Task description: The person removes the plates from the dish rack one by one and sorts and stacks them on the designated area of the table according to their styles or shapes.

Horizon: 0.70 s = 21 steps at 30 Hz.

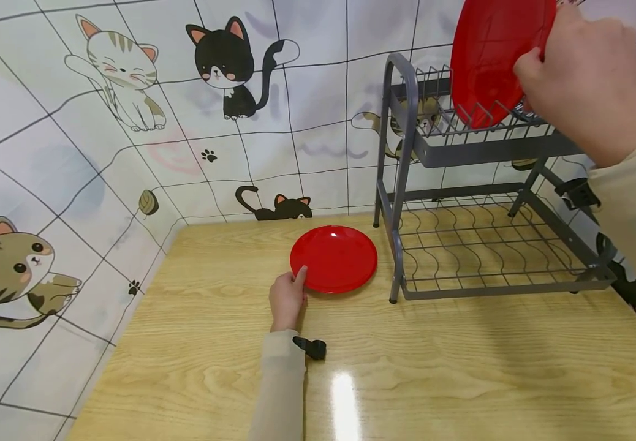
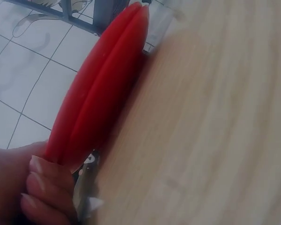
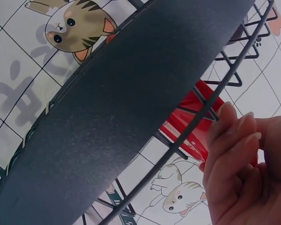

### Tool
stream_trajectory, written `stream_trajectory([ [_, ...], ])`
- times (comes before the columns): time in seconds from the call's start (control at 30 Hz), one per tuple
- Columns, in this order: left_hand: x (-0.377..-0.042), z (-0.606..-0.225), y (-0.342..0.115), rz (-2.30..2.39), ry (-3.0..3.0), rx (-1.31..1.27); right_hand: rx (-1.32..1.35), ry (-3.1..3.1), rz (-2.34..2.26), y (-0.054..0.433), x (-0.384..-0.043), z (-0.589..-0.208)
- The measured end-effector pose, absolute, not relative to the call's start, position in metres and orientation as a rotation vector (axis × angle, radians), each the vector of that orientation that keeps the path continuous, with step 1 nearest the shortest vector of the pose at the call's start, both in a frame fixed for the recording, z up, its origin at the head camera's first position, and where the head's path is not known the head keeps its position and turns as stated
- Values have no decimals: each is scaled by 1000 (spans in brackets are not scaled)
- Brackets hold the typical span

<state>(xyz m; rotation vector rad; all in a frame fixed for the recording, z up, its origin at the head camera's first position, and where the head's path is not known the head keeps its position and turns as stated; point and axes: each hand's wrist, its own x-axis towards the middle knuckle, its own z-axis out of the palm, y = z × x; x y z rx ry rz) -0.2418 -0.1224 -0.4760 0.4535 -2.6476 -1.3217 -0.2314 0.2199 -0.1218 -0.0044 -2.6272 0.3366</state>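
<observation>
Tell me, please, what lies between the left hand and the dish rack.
In the head view, the red plate that the left hand grips, then a bare strip of tabletop.

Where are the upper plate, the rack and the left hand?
Upper plate [image 1: 491, 58]: head view, middle of its visible face.
Rack [image 1: 483, 152]: head view, front bar of its upper tier.
Left hand [image 1: 286, 300]: head view, back of the hand.

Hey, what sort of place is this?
Perhaps a kitchen corner, or a mock-up of one: there's a two-tier dish rack, red plates and a tile-look wall printed with cats.
</observation>
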Motion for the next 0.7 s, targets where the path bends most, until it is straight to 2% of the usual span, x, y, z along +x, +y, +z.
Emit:
stream_trajectory([
  [0.7,-235,-470,-129,-1149,-2835,347,-7,-2450,356,222,-218,-120],
])
